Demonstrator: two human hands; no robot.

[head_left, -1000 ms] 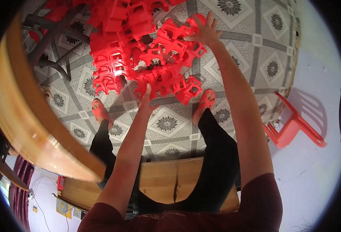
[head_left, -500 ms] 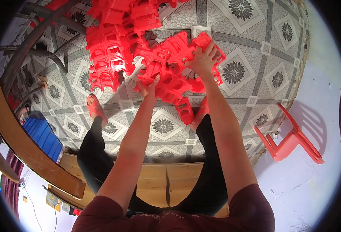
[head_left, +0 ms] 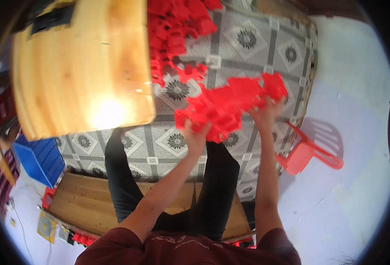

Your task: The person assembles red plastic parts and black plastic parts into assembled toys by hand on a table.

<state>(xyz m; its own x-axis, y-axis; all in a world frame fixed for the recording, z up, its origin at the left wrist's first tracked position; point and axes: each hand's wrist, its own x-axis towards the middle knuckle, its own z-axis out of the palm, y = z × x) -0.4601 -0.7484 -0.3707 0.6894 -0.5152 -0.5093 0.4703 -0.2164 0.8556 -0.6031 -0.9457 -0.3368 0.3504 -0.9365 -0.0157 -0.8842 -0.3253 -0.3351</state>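
Note:
Between my hands is a bundle of bright red moulded plastic pieces [head_left: 223, 104] with openings in them, blurred by motion and lifted off the floor. My left hand [head_left: 196, 136] is closed at its near left end, with the thumb against the plastic and the other fingers partly hidden beneath. My right hand [head_left: 264, 115] grips the near edge toward the right end, its fingertips hidden by the red plastic. Beyond the bundle lies a heap of similar red pieces [head_left: 177, 39], spread over the patterned floor.
A wooden table [head_left: 84, 75] with a rounded corner rises at the left, overhanging part of the heap. Behind my legs runs a low wooden bench [head_left: 87, 201]. A blue plastic crate [head_left: 38, 161] stands at the left. A red plastic chair [head_left: 299, 155] is by the right wall.
My hands have closed on part of the red pieces and lifted it away from the heap, toward me and to the right. The view has shifted, bringing the wooden tabletop in.

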